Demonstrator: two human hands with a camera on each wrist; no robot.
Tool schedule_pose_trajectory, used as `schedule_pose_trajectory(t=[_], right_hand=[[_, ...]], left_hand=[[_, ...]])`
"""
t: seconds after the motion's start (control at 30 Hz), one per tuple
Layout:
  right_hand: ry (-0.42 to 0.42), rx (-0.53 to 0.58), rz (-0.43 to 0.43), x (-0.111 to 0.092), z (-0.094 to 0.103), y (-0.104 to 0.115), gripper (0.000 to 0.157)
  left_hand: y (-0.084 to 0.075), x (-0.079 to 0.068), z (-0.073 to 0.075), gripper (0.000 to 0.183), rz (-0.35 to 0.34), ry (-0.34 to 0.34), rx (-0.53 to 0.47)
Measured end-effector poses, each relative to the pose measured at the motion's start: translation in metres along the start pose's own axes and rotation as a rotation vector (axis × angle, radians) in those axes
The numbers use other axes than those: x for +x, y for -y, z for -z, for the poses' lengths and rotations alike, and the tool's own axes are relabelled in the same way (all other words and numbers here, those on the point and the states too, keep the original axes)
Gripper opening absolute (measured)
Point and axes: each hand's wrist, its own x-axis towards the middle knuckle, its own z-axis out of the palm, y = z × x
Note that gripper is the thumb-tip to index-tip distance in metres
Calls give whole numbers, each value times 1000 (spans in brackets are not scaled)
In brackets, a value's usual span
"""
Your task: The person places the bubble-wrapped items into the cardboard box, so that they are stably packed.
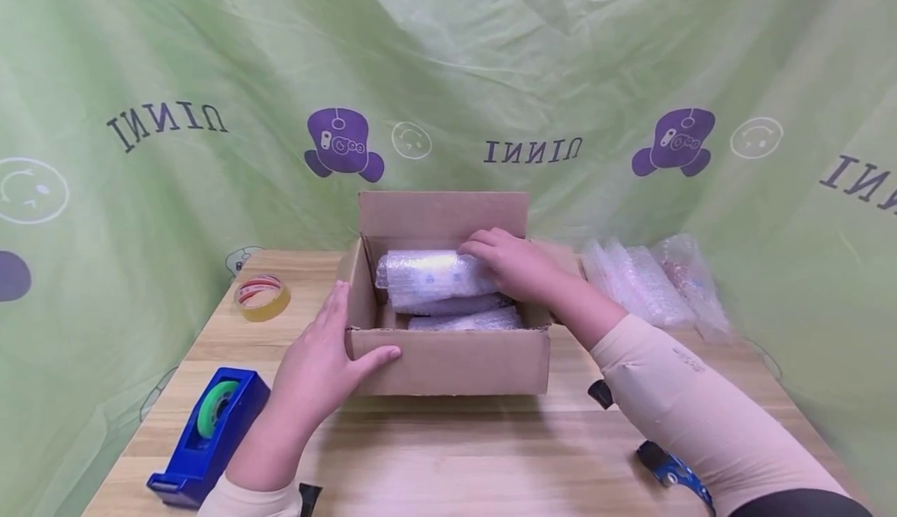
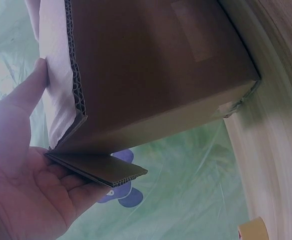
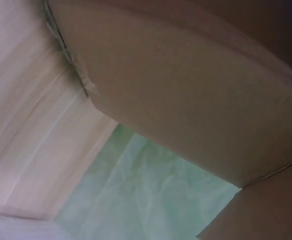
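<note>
An open cardboard box (image 1: pixel 448 363) stands on the table. Inside, a bubble-wrapped bundle (image 1: pixel 427 277) lies above more bubble wrap (image 1: pixel 466 320). My right hand (image 1: pixel 515 264) reaches over the box's right side and grips the right end of the upper bundle, its thumb hidden. My left hand (image 1: pixel 315 353) rests against the near left corner, thumb along the front flap and fingers straight along the left side flap (image 2: pixel 100 167). In the right wrist view only the side of the box (image 3: pixel 186 95) shows, not the hand.
A roll of clear tape (image 1: pixel 262 299) lies at the left back. Nearer, a blue tape dispenser (image 1: pixel 210 435) stands beside my left forearm. Several bubble-wrap pieces (image 1: pixel 648 283) lie at the right back. A blue cutter-like tool (image 1: pixel 673 470) sits beneath my right forearm. A green curtain (image 1: pixel 448 58) hangs behind.
</note>
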Motion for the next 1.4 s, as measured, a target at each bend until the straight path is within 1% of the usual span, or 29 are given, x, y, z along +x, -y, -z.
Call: schedule_pose_trajectory(t=[0.17, 0.27, 0.37, 0.57, 0.8, 0.9, 0.97, 1.03, 1.13, 1.2, 1.27, 1.33, 1.4], right_hand=[[79, -81, 9, 0, -4, 3, 37], [107, -115, -15, -1, -4, 4, 25], [132, -120, -42, -1, -5, 5, 14], [191, -107, -91, 0, -7, 4, 14], [186, -105, -91, 1, -8, 5, 15], [184, -95, -105, 1, -7, 5, 12], [165, -67, -134, 1, -5, 5, 14], [123, -12, -174, 0, -1, 4, 20], [-3, 106, -229, -4, 8, -1, 26], [-95, 174, -255, -8, 17, -6, 27], [-167, 221, -283, -14, 29, -13, 29], [-213, 240, -342, -21, 42, -22, 33], [-242, 260, -428, -30, 55, -34, 39]], left_hand=[[0, 0, 1, 120, 3, -2, 8], [0, 0, 0, 120, 5, 0, 12], [0, 1, 0, 120, 4, 1, 14], [0, 0, -1, 120, 7, 5, 14], [0, -2, 2, 121, 28, 15, 12], [0, -2, 2, 122, 27, 19, 14], [-1, -1, 2, 122, 24, 17, 15], [-1, -1, 1, 122, 22, 16, 15], [-2, 0, 0, 121, 18, 13, 12], [-2, 0, -1, 121, 18, 11, 11], [-3, 0, -1, 121, 17, 8, 9], [-2, 0, -1, 121, 17, 5, 11], [-2, -1, -1, 121, 17, 4, 13]])
